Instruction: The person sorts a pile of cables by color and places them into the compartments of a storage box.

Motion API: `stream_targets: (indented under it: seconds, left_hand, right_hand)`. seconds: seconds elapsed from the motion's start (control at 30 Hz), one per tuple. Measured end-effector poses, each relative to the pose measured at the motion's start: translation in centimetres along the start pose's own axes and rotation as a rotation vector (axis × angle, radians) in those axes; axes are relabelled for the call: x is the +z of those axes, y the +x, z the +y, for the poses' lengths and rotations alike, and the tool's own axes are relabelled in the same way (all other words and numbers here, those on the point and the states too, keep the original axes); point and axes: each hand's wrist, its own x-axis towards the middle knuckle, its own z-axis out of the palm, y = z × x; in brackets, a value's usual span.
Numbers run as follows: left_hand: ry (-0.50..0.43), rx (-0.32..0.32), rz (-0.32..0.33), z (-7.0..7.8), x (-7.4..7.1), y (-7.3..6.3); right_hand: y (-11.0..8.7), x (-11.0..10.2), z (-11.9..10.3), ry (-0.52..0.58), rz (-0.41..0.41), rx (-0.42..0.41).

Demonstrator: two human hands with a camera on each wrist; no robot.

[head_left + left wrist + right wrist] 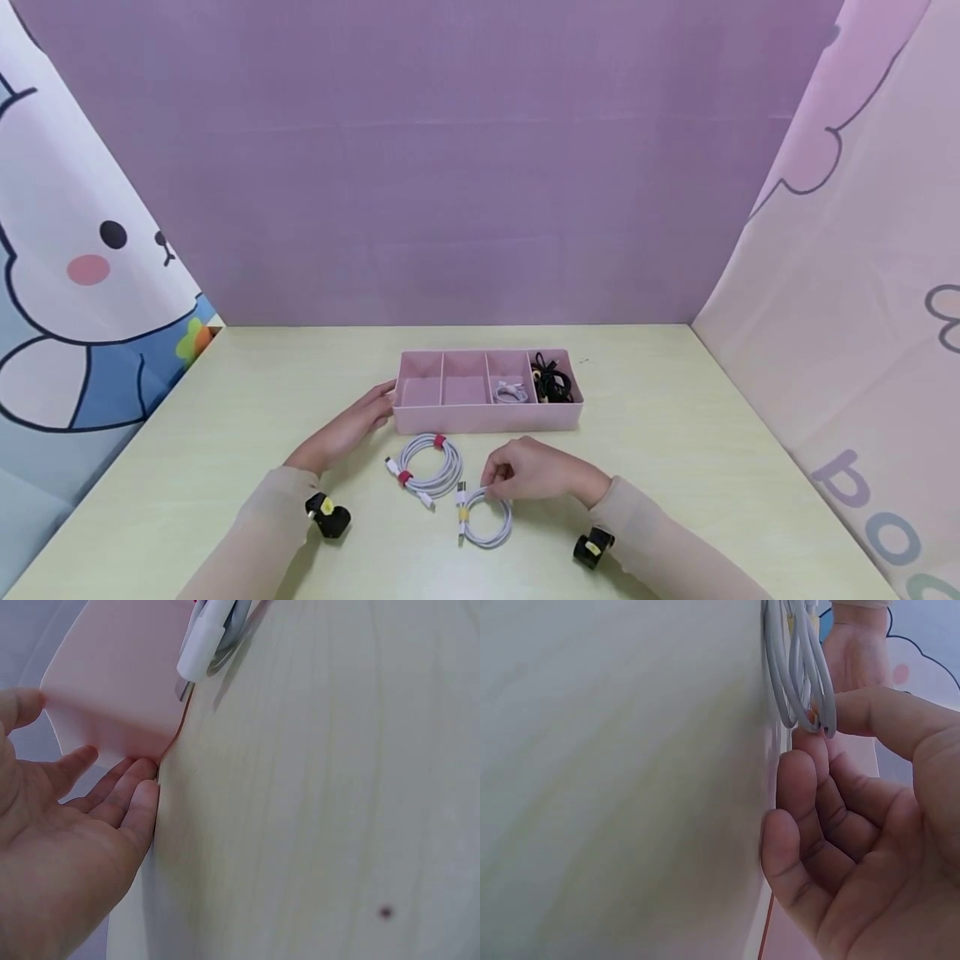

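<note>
Right thumb [870, 711] and forefinger pinched the looped end of a white cable coil with a yellow tie [491, 543]; the remaining fingers of the right hand [536, 468] were curled in behind, close together. The coil was over the table [660, 450], in front of the storage box; whether its pinched edge was raised off the surface could not be told. Its yellow tie and both plugs were on the side away from the hand. The left hand [356, 421] held nothing: fingers loosely extended, thumb apart from them, tips at the left end wall of the pink storage box [487, 419]. Just to the left of the pinched coil, a larger white cable coil with two red ties [453, 472] lay on the table, its plugs pointing outward, near the box's front wall. The box stood upright, divided into four compartments in a row. The third from the left contained a small white cable [512, 393]; the rightmost contained a bundle of black cable [553, 385]. Both wrists carried a small black camera [330, 517] over beige sleeves [258, 521]. Beyond the table hung a plain purple backdrop [465, 167]; cartoon-printed cloth [67, 192] stood on either side, with a rabbit figure at left and lettering at right.
</note>
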Motion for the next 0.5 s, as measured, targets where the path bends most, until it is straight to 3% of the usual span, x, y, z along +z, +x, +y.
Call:
stream_targets:
  seconds: [0.5]
  left_hand:
    - [-0.003, 0.005, -0.007, -0.06, -0.15, 0.00]
  right_hand:
    - [-0.12, -0.60, 0.26, 0.041, 0.026, -0.017]
